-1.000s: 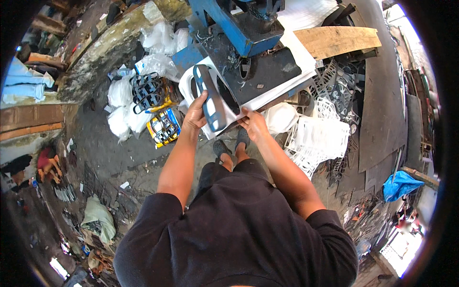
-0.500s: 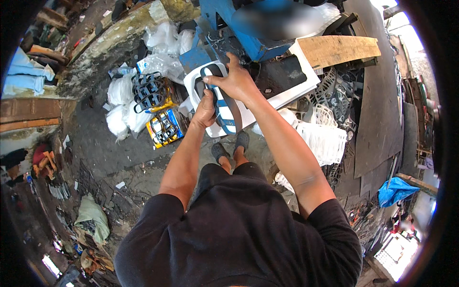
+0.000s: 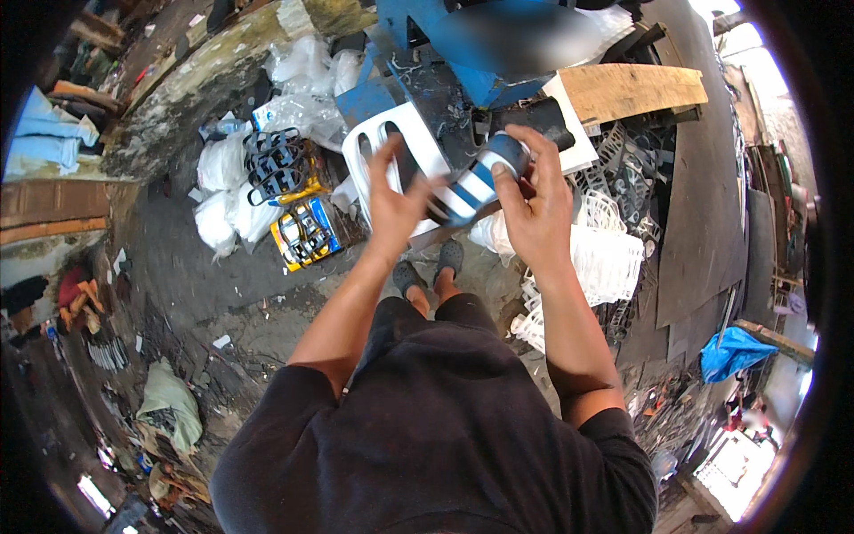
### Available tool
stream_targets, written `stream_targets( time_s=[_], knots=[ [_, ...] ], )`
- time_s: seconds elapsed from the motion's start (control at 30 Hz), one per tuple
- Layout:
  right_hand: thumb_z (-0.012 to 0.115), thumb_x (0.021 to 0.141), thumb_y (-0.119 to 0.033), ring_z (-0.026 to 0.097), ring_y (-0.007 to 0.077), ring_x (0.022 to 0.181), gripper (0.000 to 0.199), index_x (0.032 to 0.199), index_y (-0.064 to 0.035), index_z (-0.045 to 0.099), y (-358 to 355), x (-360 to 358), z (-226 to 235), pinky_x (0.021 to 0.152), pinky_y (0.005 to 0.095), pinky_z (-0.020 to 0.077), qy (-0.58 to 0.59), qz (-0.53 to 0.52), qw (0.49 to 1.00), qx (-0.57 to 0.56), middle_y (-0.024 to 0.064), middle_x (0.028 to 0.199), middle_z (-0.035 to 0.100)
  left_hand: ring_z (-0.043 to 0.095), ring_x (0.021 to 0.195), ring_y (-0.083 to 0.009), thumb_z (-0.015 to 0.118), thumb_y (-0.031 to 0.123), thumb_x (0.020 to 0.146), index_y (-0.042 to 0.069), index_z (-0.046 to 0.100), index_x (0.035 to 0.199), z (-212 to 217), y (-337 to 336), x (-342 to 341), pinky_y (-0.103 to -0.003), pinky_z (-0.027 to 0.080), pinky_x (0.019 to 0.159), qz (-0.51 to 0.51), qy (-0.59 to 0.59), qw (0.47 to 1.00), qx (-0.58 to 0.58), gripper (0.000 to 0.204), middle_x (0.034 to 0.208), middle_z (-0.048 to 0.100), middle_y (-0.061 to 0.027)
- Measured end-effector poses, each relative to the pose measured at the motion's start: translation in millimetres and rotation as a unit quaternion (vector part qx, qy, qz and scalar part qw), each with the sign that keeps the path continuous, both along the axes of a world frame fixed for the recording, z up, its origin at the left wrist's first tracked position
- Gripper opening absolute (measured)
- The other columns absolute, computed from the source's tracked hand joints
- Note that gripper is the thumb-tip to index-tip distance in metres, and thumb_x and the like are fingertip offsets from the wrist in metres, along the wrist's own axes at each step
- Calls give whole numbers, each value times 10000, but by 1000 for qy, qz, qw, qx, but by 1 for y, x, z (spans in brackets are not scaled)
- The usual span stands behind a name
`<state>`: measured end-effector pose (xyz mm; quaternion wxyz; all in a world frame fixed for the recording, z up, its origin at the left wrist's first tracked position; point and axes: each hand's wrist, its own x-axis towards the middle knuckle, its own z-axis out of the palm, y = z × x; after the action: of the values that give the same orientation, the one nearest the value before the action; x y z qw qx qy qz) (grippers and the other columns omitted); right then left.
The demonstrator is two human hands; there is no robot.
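My right hand (image 3: pixel 538 200) grips the upper end of a sole-shaped, blue-and-white striped piece (image 3: pixel 476 189) with a dark edge, thumb on its face. The piece is tilted, its lower end toward my left hand (image 3: pixel 398 203). That hand is blurred, its fingers apart over a white sheet (image 3: pixel 418 133) with long rounded cut-outs; whether its fingertips touch the striped piece I cannot tell. The sheet lies on a dark work surface in front of me.
Blue machinery (image 3: pixel 480 80) stands ahead, beside a wooden board (image 3: pixel 632 89). At left lie plastic bags (image 3: pixel 222 169), dark strap-like pieces (image 3: pixel 276 160) and a yellow-and-blue package (image 3: pixel 307 233). White cut-out frames (image 3: pixel 605 262) are piled at right, near a large dark sheet (image 3: pixel 703 196).
The striped piece has moved from over the white sheet to the right and turned. My right hand has moved right with it, while my left hand has let go and opened over the sheet.
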<state>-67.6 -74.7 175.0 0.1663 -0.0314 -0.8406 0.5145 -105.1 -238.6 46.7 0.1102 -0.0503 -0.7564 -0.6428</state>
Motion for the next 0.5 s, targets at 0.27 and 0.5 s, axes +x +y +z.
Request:
stream_targets(
  time_s=[0.27,0.5],
  knots=[
    [600,858,-68,614,462,915,265,1113,-82,533,40,26,-95,783,528,493,-52,-114,991,50,253,967,621,597,1114,-342,692,-7,803,47,268,1500,-14,89,56,-390,514,921,-230,-100,968,10,818,1322,507,-235],
    [664,922,-263,632,229,927,336,1180,-51,624,135,83,-101,792,373,512,-288,92,937,-178,121,977,645,432,1356,-413,748,6,792,-4,256,1469,-31,116,93,-449,403,1092,-260,47,945,-196,837,1462,404,-262]
  ],
)
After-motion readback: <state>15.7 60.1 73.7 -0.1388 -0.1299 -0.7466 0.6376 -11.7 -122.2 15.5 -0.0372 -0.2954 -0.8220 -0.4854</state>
